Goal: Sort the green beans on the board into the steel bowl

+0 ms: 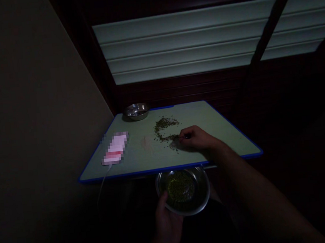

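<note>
My left hand (169, 221) grips the near left rim of a steel bowl (202, 194), its thumb over the edge. Small green beans (181, 187), which look like mung beans, lie in that bowl, just below the table's front edge. More green beans (165, 123) are scattered in a curved patch on the light green tabletop (208, 116). At the near right end of this patch, my right hand (195, 138) rests low with its fingers curled together. Whatever those fingers may hold is too dark and small to name.
A second steel bowl (136, 112) stands at the table's back left corner, with something dark inside. A phone with a blurred screen (115, 147) lies at the left, its white cable (102, 187) hanging over the front edge. Dark wood with pale slats (183, 44) rises behind.
</note>
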The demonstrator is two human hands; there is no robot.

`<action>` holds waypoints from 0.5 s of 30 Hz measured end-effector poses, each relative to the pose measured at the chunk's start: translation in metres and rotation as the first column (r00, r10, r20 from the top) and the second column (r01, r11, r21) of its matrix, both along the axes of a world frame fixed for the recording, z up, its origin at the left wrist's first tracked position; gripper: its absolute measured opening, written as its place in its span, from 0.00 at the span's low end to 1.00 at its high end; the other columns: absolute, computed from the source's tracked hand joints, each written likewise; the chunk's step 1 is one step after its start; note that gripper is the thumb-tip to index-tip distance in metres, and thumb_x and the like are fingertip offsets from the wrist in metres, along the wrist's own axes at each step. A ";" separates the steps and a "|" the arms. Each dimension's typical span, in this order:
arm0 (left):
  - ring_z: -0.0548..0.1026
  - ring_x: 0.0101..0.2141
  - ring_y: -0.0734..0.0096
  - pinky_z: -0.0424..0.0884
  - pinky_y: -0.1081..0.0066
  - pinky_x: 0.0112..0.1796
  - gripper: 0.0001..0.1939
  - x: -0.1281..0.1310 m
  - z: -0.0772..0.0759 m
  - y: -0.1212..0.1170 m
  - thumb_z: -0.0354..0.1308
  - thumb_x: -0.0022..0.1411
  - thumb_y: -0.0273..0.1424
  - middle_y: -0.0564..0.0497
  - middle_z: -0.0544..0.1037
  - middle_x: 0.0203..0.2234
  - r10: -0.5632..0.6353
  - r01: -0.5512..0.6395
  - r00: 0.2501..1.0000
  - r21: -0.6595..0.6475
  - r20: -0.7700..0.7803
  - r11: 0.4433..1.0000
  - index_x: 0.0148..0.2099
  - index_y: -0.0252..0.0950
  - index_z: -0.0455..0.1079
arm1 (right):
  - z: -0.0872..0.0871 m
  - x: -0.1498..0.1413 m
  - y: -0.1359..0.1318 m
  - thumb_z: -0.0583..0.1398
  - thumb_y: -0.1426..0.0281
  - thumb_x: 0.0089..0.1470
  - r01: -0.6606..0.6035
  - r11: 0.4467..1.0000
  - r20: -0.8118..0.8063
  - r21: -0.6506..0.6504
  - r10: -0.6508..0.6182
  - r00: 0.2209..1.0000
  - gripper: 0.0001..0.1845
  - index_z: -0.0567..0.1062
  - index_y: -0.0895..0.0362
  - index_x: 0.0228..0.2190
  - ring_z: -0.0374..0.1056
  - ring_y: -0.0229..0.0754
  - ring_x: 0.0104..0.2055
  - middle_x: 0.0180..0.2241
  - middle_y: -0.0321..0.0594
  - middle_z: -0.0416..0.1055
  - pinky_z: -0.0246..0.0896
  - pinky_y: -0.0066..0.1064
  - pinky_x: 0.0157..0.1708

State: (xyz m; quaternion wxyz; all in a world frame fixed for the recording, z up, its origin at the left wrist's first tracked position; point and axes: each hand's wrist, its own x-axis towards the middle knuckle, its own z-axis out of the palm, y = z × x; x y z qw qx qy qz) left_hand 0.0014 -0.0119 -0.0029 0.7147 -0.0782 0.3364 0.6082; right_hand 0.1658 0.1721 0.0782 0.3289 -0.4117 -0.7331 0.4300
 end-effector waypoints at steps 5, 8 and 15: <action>0.81 0.40 0.62 0.70 0.57 0.52 0.15 0.001 0.004 0.000 0.52 0.65 0.30 0.48 0.85 0.34 -0.002 0.002 1.000 -0.012 -0.027 1.000 0.49 0.37 0.76 | 0.002 0.000 -0.001 0.63 0.67 0.41 0.001 1.000 -0.002 -0.005 -0.001 1.000 0.08 0.73 0.59 0.23 0.59 0.34 0.25 0.22 0.34 0.67 0.54 0.29 0.27; 0.81 0.40 0.62 0.70 0.57 0.52 0.15 0.001 0.004 0.000 0.52 0.65 0.31 0.48 0.85 0.35 -0.003 0.002 1.000 -0.020 -0.027 1.000 0.49 0.38 0.76 | 0.003 0.000 -0.002 0.63 0.66 0.41 -0.004 1.000 -0.005 -0.017 0.004 1.000 0.09 0.74 0.60 0.23 0.59 0.34 0.25 0.22 0.35 0.67 0.54 0.28 0.26; 0.80 0.43 0.61 0.69 0.57 0.52 0.17 0.000 0.000 0.000 0.53 0.64 0.31 0.48 0.84 0.37 -0.006 0.006 0.999 0.005 -0.042 1.000 0.52 0.40 0.75 | 0.004 0.000 -0.003 0.64 0.66 0.41 -0.021 0.999 -0.003 -0.030 0.021 1.000 0.09 0.74 0.60 0.23 0.59 0.34 0.25 0.22 0.35 0.67 0.54 0.28 0.27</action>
